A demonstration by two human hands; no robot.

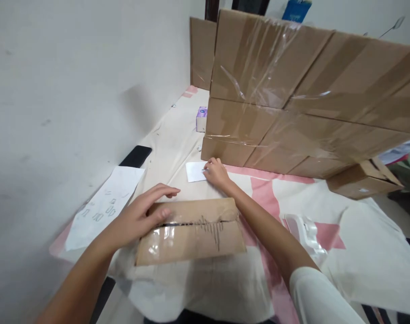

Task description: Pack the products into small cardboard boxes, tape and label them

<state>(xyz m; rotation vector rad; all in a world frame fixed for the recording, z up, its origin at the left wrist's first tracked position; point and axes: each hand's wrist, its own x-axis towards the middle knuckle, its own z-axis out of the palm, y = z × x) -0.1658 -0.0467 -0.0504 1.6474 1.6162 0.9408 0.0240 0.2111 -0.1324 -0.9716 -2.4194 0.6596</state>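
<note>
Reaching, in the head view, with right hand (217,173) past a small cardboard box (191,245), fingers bent at the right end of a flat white piece (195,172). Lying on the cloth (171,141), that piece, between the box and the wrapped cartons (292,103). Cannot tell whether pinching or merely touching; small bluish bit at the fingertips, too small to name. Holding left hand (146,210) open, thumb and fingers parted, at the box's left end; cannot tell how firmly resting, if at all. Hands apart from each other.

For good handling: best to stay light and low at the fingertips. Looks thin, likely to skid if pushed. Watch the right forearm, passing close by the box's right end, easy to nudge. Mind the marked paper sheet (103,207) beside the left wrist.
</note>
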